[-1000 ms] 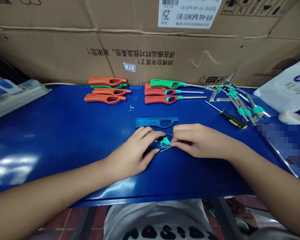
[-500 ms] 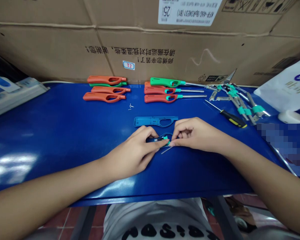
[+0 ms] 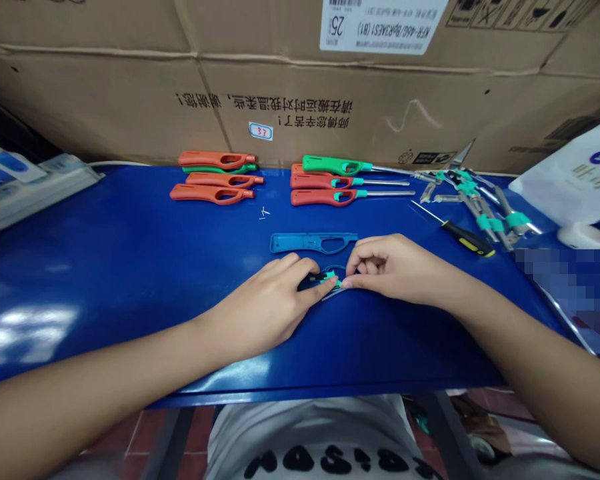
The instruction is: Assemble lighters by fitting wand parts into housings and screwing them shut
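Fingers (image 3: 316,291) of left hand (image 3: 263,310) and right hand (image 3: 397,267) narrowly pinch a teal lighter mechanism (image 3: 331,274). Red lighters (image 3: 313,198) lie near the tabletop's (image 3: 130,267) back edge.

On the cardboard box (image 3: 130,107), a label (image 3: 375,17) reads "25" and probably "KFR-46G/BpR3AES1 (B1)", a sticker (image 3: 261,131) "33".

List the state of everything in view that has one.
Left hand: thumb on teal trigger
Right hand: fingertips beside it, grip unclear
Rear blue lighter shell half: inner side up
Orange lighter shells: lying down, no barrels
Green lighter: lying down, barrel fitted
Red lighters: lying down, barrels fitted
Screwdriver: lying down, untouched
Barrel-and-trigger assemblies: heaped loose
Cardboard box: print upside down
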A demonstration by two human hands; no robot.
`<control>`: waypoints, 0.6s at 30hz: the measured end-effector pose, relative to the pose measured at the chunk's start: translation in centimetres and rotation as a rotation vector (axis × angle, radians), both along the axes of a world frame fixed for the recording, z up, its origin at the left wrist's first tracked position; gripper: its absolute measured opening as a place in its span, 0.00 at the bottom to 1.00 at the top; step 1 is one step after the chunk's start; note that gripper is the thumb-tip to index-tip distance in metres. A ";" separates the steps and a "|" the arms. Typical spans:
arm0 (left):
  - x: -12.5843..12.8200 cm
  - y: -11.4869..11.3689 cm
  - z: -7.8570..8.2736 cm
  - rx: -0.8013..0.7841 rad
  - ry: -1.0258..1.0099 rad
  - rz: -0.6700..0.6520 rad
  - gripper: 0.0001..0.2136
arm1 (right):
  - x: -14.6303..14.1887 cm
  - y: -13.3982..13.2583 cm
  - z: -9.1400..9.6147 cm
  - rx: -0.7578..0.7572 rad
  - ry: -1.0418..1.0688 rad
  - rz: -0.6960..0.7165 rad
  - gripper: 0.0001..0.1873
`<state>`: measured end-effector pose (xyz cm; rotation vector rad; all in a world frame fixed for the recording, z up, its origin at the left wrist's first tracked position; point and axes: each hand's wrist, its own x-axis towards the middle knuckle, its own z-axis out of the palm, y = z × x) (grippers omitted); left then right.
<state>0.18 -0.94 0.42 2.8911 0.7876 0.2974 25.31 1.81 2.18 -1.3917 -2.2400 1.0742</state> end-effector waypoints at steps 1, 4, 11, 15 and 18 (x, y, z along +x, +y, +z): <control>0.0 0.1 0.0 -0.007 -0.018 -0.001 0.20 | 0.0 0.0 0.0 0.023 -0.001 0.007 0.18; 0.0 0.3 -0.1 -0.087 -0.124 0.012 0.19 | 0.3 0.1 0.1 0.004 0.019 0.039 0.16; 0.4 0.1 0.2 -0.333 -0.353 0.144 0.20 | 0.8 -0.3 0.5 0.011 -0.004 0.139 0.21; 0.7 0.1 0.1 -0.341 -0.399 0.172 0.20 | 0.0 -0.7 0.4 0.115 -0.024 0.200 0.13; 0.8 0.2 -0.2 -0.321 -0.391 0.187 0.13 | -0.3 -1.0 0.2 0.177 -0.021 0.234 0.12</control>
